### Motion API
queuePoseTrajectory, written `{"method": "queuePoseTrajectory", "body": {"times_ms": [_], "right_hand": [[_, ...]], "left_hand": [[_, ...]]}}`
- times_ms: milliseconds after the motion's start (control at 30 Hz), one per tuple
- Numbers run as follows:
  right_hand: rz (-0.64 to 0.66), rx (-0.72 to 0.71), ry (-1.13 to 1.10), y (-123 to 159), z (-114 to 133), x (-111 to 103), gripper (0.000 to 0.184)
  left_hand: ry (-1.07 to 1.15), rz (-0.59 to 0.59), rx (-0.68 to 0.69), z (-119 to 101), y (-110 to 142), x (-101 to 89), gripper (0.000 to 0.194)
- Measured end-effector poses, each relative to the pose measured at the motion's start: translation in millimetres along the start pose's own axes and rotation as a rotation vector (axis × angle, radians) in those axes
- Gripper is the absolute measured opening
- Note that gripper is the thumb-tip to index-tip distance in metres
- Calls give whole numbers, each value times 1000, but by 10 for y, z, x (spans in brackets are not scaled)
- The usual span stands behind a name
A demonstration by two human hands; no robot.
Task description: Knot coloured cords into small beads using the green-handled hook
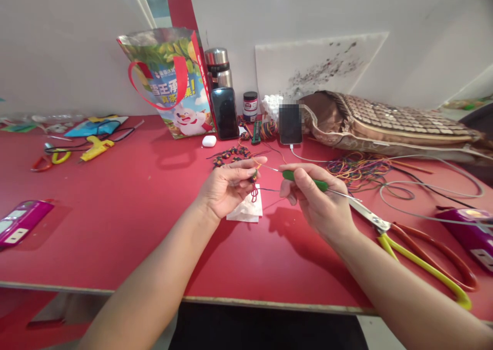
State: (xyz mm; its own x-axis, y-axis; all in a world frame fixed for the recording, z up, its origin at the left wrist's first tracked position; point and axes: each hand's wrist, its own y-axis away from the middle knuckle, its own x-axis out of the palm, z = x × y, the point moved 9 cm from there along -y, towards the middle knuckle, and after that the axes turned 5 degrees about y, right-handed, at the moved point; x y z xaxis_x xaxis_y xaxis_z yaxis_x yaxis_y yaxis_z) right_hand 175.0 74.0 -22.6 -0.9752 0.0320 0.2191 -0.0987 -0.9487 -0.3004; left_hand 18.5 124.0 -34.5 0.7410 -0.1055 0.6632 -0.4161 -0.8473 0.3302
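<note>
My left hand [227, 188] is closed in a pinch on a small knotted piece of multicoloured cord [253, 178], with a red strand hanging below it. My right hand [314, 198] grips a green-handled hook tool [304, 179] whose thin metal tip points left toward the cord. Both hands hover above the red table [134, 211], over a small white paper scrap [246, 211]. A finished braided cord [231, 154] lies just behind the hands.
Red and yellow-handled scissors [419, 247] lie at the right beside a purple box [470, 232]. Loose coloured cords [354, 167], a charging phone [290, 124], a printed bag [169, 83], a flask, a jar, a white earbud case [209, 141], and a yellow glue gun [96, 147] stand behind.
</note>
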Motion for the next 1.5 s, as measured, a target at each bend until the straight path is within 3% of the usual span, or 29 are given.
{"method": "queuePoseTrajectory", "body": {"times_ms": [900,1067,1333,1500], "right_hand": [[26,157,7,-37,23,-40,34],[42,211,-49,-39,-42,-16,35],[-6,174,-160,-16,-88,79,30],[-28,178,-150,-30,-122,45,31]], "left_hand": [[-79,90,-181,65,-47,-96,27],[-98,94,-107,102,-33,-22,22],[-175,57,158,135,4,90,18],[-185,94,208,70,37,130,20]]}}
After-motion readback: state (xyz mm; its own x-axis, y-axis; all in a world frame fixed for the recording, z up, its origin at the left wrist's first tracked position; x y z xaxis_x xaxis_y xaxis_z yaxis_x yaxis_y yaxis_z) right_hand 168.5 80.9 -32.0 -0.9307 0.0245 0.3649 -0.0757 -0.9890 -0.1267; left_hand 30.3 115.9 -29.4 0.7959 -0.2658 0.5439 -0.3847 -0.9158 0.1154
